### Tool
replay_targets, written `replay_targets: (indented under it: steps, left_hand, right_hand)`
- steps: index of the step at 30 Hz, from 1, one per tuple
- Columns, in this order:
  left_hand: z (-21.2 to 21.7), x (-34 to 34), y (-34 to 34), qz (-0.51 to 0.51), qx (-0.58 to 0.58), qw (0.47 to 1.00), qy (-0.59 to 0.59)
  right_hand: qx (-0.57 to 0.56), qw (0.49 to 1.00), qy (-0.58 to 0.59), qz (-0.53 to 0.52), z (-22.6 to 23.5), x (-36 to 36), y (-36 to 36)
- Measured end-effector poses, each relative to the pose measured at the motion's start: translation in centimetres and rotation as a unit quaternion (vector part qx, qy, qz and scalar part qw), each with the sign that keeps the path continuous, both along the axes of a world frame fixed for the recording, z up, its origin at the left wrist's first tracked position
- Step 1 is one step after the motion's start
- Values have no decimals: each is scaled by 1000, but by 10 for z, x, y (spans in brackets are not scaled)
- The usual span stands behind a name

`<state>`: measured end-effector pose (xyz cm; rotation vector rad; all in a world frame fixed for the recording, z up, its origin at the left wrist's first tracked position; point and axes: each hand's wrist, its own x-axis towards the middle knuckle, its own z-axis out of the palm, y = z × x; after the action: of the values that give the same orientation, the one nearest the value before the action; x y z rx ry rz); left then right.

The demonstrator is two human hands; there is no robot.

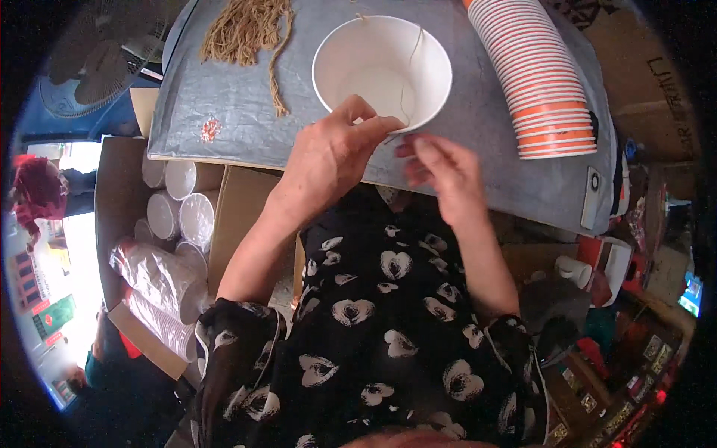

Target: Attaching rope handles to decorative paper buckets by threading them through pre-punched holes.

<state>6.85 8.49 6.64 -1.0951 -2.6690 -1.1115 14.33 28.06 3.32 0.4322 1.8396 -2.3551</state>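
Note:
A white paper bucket (382,71) stands on the grey-covered table near its front edge, its mouth facing me. My left hand (336,145) is closed in a pinch at the bucket's near rim. A thin string (413,56) hangs from the far rim, crosses the inside and reaches the near rim beside those fingertips. Just right of the pinch, below the rim, is my right hand (447,173), its fingers bent and smeared by motion. Whether it holds the string's end cannot be made out. A small tuft of string shows on the far rim.
A bundle of brown twine (243,33) lies at the table's far left, one strand trailing toward me. A long stack of orange-and-white paper buckets (538,82) lies at right. Left below the table, a cardboard box (119,194) holds several wrapped white cups. A fan (101,75) stands far left.

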Motion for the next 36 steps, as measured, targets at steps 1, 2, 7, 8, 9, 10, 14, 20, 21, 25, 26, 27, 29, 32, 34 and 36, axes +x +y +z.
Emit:
replay_targets:
  steps: [1,2,7,8,9,10,14,20,21,25,26,27,29,32,34,36]
  left_hand:
    - [-1,0,-1,-2,2,1000,0]
    - [-1,1,-1,-2,5,1000,0]
    - [-2,2,-2,6,12,1000,-17]
    - [-1,2,0,4,10,1000,-13]
    - [2,1,1,4,7,1000,-10]
    - [2,0,-1,3,11,1000,-11]
    - [9,-11,-12,-19,7,998,-56]
    - [17,-25,-2,-68,6,988,-137]
    - [20,-24,0,-69,6,988,-135]
    - [25,-22,4,-9,80,922,-378]
    - [21,-22,3,-12,122,914,-387]
    - [18,-21,3,-13,122,915,-385]
    - [16,-22,2,-21,146,905,-398]
    - [20,-20,0,-14,212,882,-421]
    - [26,-21,-5,-17,246,851,-464]
    - [33,-24,-12,-25,299,806,-511]
  right_hand:
    - [-69,998,-12,-6,0,0,-12]
    - [-109,994,-20,-17,-1,-4,-22]
    - [-140,989,4,-49,-19,-10,-38]
    - [-153,987,12,-56,-20,-10,-36]
    - [-165,984,20,-63,-20,-9,-32]
    - [-164,984,20,-60,-19,-8,-31]
    - [-22,998,51,-21,-4,-1,-15]
    - [323,903,282,17,40,-12,7]
    - [325,902,284,15,44,-16,9]
    - [391,861,324,22,49,-33,16]
    - [391,862,321,28,49,-35,17]
    - [391,861,323,28,49,-36,17]
    - [368,880,299,37,49,-38,18]
    - [342,902,261,44,48,-37,18]
    - [337,908,243,48,50,-37,15]
    - [332,914,226,54,50,-37,14]
